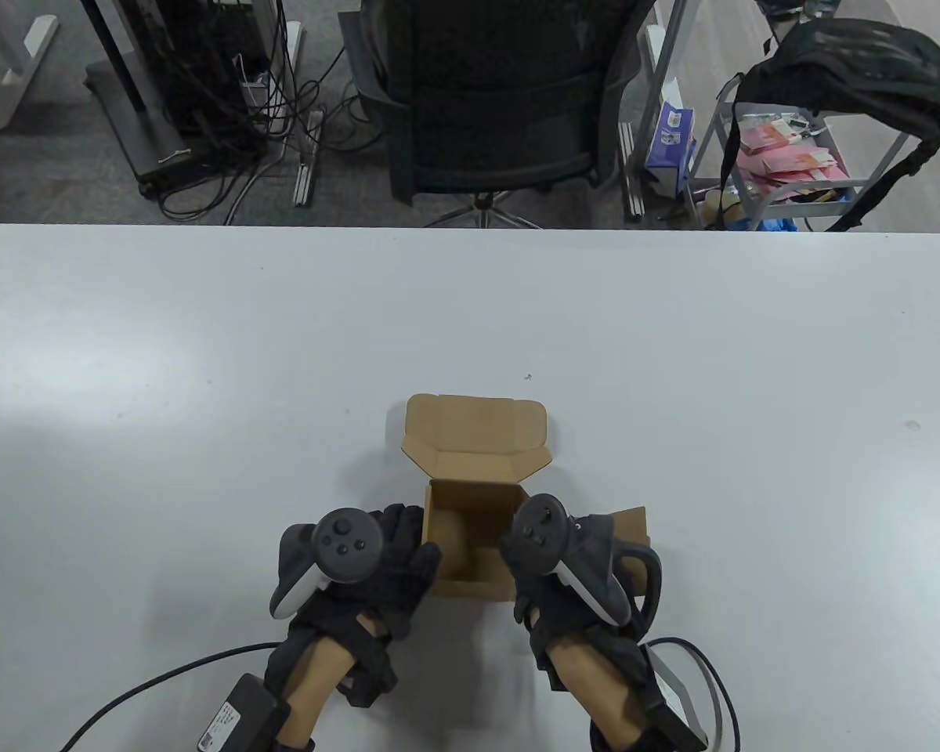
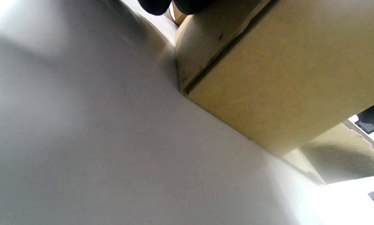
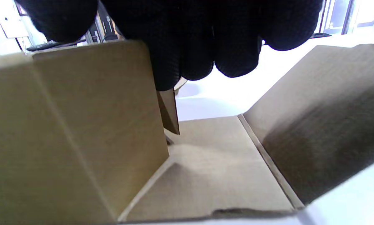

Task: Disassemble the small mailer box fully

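Now the white desk [image 1: 204,352] is seen to carry one thing of the task, the small mailer box [image 1: 474,501], which is set near the 6 o'clock edge of the table view, directly between the two hands. Its long axis is laid from 6 to 12 o'clock: the open tray is kept at the near end and the lid [image 1: 474,431], with its small side tabs, is thrown back toward 12 o'clock. A loosened side panel [image 1: 630,525] is seen folded outward at 3 o'clock, under the right hand.

The box is flanked evenly, so neither hand is judged nearer. The left hand [image 1: 376,564] is placed at 9 o'clock of the tray, its fingers curled against the left wall; in the left wrist view dark fingertips [image 2: 155,6] are seen at the top of that wall, though whether it is pinched cannot be told. The right hand [image 1: 572,572] is placed at 3 o'clock, and in the right wrist view its fingers [image 3: 187,47] are bunched over the top edge of an upright inner wall [image 3: 93,118], which appears to be gripped. The coming move is judged to turn on this wall being pulled outward toward 3 o'clock while the opposite side is steadied.
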Available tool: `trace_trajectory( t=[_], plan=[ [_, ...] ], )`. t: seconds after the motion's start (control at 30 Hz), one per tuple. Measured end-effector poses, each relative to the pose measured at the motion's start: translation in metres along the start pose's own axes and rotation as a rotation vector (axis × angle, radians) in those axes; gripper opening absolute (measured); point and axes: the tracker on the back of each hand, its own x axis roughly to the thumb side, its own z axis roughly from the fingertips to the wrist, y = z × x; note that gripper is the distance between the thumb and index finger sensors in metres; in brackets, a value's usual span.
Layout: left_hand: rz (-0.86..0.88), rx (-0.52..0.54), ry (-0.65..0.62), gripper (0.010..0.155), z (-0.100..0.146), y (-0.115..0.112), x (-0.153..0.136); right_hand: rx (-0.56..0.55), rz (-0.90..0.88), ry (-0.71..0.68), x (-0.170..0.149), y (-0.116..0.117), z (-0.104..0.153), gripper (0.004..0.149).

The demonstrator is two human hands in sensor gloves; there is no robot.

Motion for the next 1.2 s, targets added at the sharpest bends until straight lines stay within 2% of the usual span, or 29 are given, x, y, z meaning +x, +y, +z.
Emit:
trace_trajectory(
  t=[0.23,0.43,0.83,1.07,1.2],
  plan=[
    [-0.014,0.032,0.032,0.090,0.000,-0.005,0.005,0.071,-0.032,0.023,-0.015,-0.002,-0.002,0.054],
    [-0.018,0.063,0.066,0.088,0.001,-0.009,0.009,0.243,-0.099,0.006,-0.027,0.005,-0.007,0.053],
    [-0.080,0.128,0.144,0.086,0.005,-0.011,0.016,0.418,-0.174,-0.037,-0.031,0.017,-0.013,0.053],
    [-0.067,0.129,0.134,0.086,0.005,-0.011,0.016,0.438,-0.227,-0.010,-0.038,0.024,-0.019,0.058],
    [-0.047,0.172,0.122,0.085,0.007,-0.009,0.017,0.470,-0.261,-0.002,-0.041,0.033,-0.024,0.062]
  ],
)
